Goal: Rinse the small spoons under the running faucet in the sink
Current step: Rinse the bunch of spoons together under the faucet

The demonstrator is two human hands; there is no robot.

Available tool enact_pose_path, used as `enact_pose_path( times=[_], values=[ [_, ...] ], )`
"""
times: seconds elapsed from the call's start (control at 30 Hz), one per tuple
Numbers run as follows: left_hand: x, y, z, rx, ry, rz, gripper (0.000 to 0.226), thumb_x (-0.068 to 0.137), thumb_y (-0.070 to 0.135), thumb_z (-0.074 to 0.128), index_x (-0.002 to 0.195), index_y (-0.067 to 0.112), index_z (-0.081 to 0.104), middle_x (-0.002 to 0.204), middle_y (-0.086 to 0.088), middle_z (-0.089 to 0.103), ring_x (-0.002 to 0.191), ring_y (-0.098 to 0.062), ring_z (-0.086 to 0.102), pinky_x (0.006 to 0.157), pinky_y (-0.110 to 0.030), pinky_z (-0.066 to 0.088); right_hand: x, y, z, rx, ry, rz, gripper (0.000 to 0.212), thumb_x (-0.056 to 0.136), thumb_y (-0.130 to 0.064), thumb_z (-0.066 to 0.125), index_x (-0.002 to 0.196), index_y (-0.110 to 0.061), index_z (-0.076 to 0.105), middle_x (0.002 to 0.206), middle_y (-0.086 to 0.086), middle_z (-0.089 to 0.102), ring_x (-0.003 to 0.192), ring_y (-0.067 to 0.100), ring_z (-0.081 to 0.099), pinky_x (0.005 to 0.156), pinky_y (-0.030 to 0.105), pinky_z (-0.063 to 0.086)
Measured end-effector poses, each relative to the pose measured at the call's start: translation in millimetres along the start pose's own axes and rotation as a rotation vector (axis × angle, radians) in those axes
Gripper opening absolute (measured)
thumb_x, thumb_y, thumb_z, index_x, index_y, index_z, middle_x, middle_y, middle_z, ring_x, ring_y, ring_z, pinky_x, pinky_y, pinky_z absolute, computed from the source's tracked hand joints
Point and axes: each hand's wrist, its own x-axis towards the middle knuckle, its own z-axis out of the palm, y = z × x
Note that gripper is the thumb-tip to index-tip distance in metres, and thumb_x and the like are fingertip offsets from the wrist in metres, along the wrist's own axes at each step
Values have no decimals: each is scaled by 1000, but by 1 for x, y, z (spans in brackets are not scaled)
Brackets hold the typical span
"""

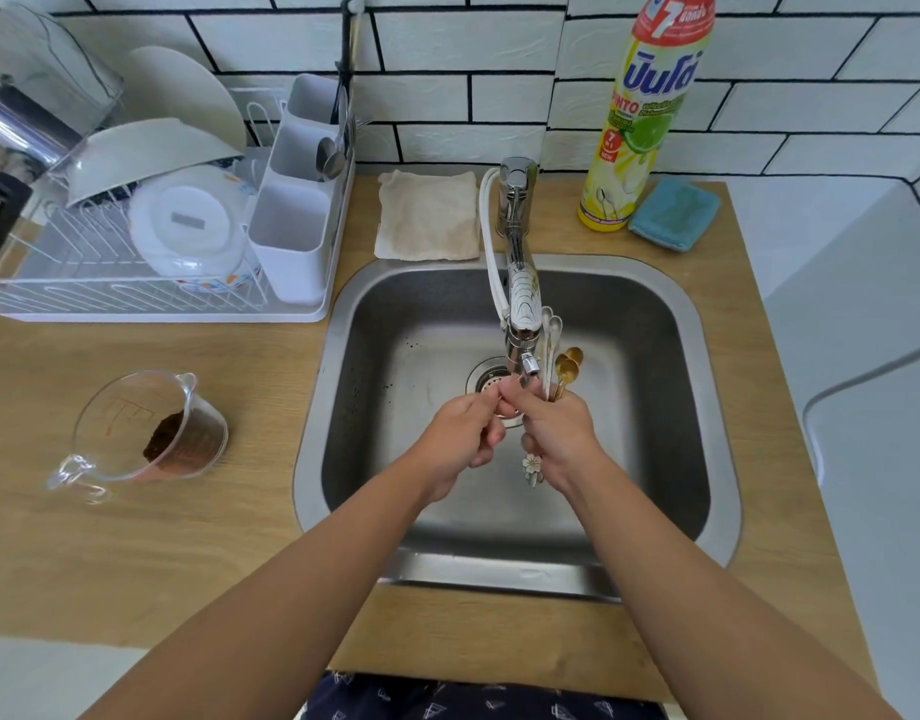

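— Spoons (560,374) first: where are they?

— Bunched upright in the right hand (556,433), over the sink (676,407), just beside the faucet (522,324) nozzle. Gold bowls and pale ones stick up above the fist; a flower-shaped handle end hangs out below it.

— And how is that hand set?

— Fingers curled round the handles, gripping the bundle.

— The left hand (465,433)?

— Pressed against the right one, directly under the nozzle. Its fingertips are pinched together at what looks like a spoon handle, though the thing between them is too small to make out. Whether water is running cannot be told either.

— What lies on the desk (135,553) nearer than the faucet?

— A clear measuring jug (146,433) to the left of the sink, with a dark brown clump inside.

— Farther back?

— A white dish rack (151,293) at the left, holding bowls, a plate and a cutlery holder (296,231) with spoons in it. A folded beige cloth (429,215) lies behind the sink, left of the faucet base. Right of the base stands a yellow dish soap bottle (639,127), with a blue sponge (673,213) just beside it, against the white tiled wall (811,96).
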Motion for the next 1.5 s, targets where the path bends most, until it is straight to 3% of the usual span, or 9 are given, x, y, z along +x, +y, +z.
enact_pose_path(
  times=[0.13, 0.27, 0.4, 0.67, 0.87, 1.03, 1.17, 1.33, 1.5],
  values=[
    [-12, -5, -6, 36, -10, -8, 34, 110, 31, 35, 90, 11, 54, 52, 7, 45, 42, -7, 32, 39, -18, 29, 13, -7, -4, 136, 131, -6, 12, 93, -17, 76, 81, -16, 78, 52, -9, 62, 33, 2, 28, 33, 19, 23],
    [-15, -4, -7, 44, 20, -19, 35, 110, 32, 34, 87, 12, 53, 51, 8, 43, 42, -5, 33, 40, -17, 30, 3, 11, 0, -85, -44, 29, 11, 87, -22, 82, 81, -19, 73, 51, -6, 43, 38, 6, 24, 36, 21, 21],
    [-18, -3, -7, 83, -5, -63, 40, 109, 38, 35, 81, 14, 49, 48, 4, 39, 40, -9, 30, 39, -19, 29, 11, 3, -5, 27, 45, 2, 8, 89, -19, 80, 88, -15, 73, 60, -3, 58, 36, 4, 25, 34, 21, 24],
    [-14, 11, -6, -371, -79, -586, 53, 102, 40, 44, 52, 24, 39, 36, 9, 25, 31, -10, 21, 52, -27, 20, 0, 12, 0, -85, -82, 26, 17, 82, -20, 86, 94, -9, 80, 57, -2, 47, 39, 6, 23, 35, 21, 21],
    [-18, 5, -11, -434, -177, -676, 54, 101, 27, 36, 47, 25, 40, 36, 9, 27, 32, -9, 22, 56, -27, 18, 11, 7, -8, -42, -55, 34, 12, 87, -23, 83, 93, -13, 79, 74, 3, 55, 39, 5, 23, 35, 20, 23],
    [-20, 1, -5, 107, 24, -295, 54, 104, 60, 27, 75, 22, 51, 69, 0, 62, 52, -14, 46, 58, -29, 34, 11, 10, -10, -97, -3, 15, 15, 89, -27, 80, 82, -14, 82, 75, 13, 51, 39, 7, 22, 36, 22, 22],
    [-15, -7, -5, 746, 64, 156, 35, 108, 37, 34, 84, 24, 55, 72, 7, 63, 63, -8, 54, 65, -30, 36, 9, 14, -8, -62, -5, 40, 17, 89, -29, 81, 78, -16, 84, 54, -1, 40, 40, 7, 22, 37, 22, 22],
    [-18, -10, -11, 88, -29, -34, 38, 107, 28, 36, 82, 12, 60, 54, 3, 52, 46, -10, 40, 46, -20, 33, 8, 8, -9, -69, -74, 52, 7, 83, -22, 86, 82, -18, 81, 60, -4, 51, 40, 6, 26, 35, 21, 23],
    [-24, -12, -19, -131, -100, -175, 32, 106, 27, 43, 88, 11, 65, 59, 0, 53, 45, -12, 32, 49, -23, 30, 16, 7, -13, 45, 56, 42, 20, 86, -18, 83, 99, -17, 68, 58, -6, 41, 39, 5, 24, 34, 21, 23]
  ],
)
